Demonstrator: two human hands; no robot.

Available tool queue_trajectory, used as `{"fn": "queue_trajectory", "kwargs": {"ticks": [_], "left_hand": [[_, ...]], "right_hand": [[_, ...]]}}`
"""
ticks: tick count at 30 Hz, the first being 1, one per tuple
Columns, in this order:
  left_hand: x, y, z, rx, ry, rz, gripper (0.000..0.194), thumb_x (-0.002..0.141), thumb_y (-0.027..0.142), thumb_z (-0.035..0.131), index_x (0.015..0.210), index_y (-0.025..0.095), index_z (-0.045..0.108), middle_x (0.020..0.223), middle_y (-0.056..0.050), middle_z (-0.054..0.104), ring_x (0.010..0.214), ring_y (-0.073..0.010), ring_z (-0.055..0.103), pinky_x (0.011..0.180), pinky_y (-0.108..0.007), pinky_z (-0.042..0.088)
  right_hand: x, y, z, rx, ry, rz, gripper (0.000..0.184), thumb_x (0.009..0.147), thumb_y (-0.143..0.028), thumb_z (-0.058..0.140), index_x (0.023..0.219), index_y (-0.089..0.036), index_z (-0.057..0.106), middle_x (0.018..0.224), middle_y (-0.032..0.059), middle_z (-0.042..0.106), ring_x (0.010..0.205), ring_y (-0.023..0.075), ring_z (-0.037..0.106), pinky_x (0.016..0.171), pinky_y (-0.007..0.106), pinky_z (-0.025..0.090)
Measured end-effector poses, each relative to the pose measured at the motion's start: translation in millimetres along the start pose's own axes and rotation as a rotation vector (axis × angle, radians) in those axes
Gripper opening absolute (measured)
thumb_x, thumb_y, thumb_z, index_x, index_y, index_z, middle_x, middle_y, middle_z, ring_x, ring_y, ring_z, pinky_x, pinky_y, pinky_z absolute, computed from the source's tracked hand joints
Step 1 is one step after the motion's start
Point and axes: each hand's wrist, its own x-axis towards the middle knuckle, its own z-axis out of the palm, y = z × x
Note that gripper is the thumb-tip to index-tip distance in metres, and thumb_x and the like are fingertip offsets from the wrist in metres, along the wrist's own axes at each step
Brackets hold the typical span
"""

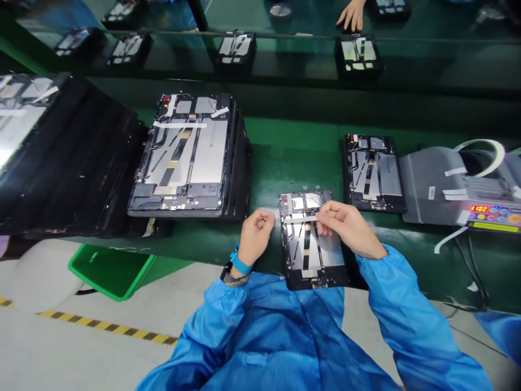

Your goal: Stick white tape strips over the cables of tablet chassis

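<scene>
An opened tablet (311, 260) lies face down on the green bench, its metal interior and dark flex cables showing. My right hand (345, 228) pinches a white tape strip (300, 219) just above the tablet's upper half. My left hand (255, 236) is curled into a loose fist beside the tablet's left edge, and nothing shows in it. A blue wristband and a dark watch circle that wrist. Both of my blue sleeves reach in from the bottom.
A larger opened tablet (183, 163) rests on black padding (69, 157) to the left, and another (372, 174) lies to the right. A grey test machine (456, 184) with a red display stands far right. A co-worker's hand (352, 13) rests beyond, near several tablets. A green bin (109, 271) sits below.
</scene>
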Motion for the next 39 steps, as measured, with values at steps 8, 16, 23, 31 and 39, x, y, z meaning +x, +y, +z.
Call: {"fn": "queue_trajectory", "kwargs": {"ticks": [8, 16, 23, 31, 39], "left_hand": [[7, -2, 1.4, -0.013, -0.097, -0.068, 0.041, 0.086, 0.056, 0.077, 0.08, 0.018, 0.065, 0.061, 0.005, 0.054, 0.051, -0.0079, 0.045, 0.049, -0.022, 0.032], [11, -1, 4.2, -0.046, -0.102, -0.072, 0.035, 0.085, 0.049, 0.079, 0.081, 0.018, 0.064, 0.063, 0.005, 0.054, 0.054, -0.0082, 0.044, 0.051, -0.023, 0.033], [12, 0, 4.5, -0.06, -0.095, -0.07, 0.031, 0.084, 0.047, 0.075, 0.08, 0.018, 0.066, 0.064, 0.004, 0.057, 0.054, -0.0083, 0.045, 0.05, -0.023, 0.032], [14, -1, 9.0, -0.047, -0.098, -0.076, 0.028, 0.078, 0.043, 0.079, 0.079, 0.018, 0.066, 0.062, 0.004, 0.054, 0.053, -0.008, 0.044, 0.05, -0.022, 0.032], [15, -1, 12.3, -0.071, -0.079, -0.079, 0.025, 0.075, 0.034, 0.082, 0.079, 0.016, 0.065, 0.064, 0.004, 0.058, 0.056, -0.0077, 0.048, 0.054, -0.02, 0.036]], "right_hand": [[11, 12, -3, -0.033, -0.019, -0.005, 0.049, 0.085, -0.065, 0.082, 0.077, -0.019, 0.065, 0.067, 0.0031, 0.072, 0.056, 0.0105, 0.055, 0.056, 0.024, 0.042], [12, 11, -6, -0.034, -0.036, -0.017, 0.048, 0.086, -0.064, 0.082, 0.081, -0.019, 0.066, 0.067, 0.0027, 0.071, 0.058, 0.0113, 0.056, 0.057, 0.025, 0.043], [13, 11, -5, -0.036, -0.058, -0.046, 0.046, 0.089, -0.062, 0.079, 0.081, -0.019, 0.064, 0.069, 0.002, 0.07, 0.062, 0.0122, 0.058, 0.062, 0.027, 0.044], [17, 20, -8, -0.057, -0.067, -0.035, 0.048, 0.087, -0.065, 0.079, 0.083, -0.019, 0.064, 0.068, 0.0016, 0.07, 0.06, 0.0116, 0.056, 0.059, 0.027, 0.041], [17, 18, -7, -0.078, -0.048, -0.023, 0.05, 0.084, -0.065, 0.081, 0.081, -0.019, 0.062, 0.066, -0.0003, 0.066, 0.057, 0.0109, 0.053, 0.055, 0.026, 0.038]]}}
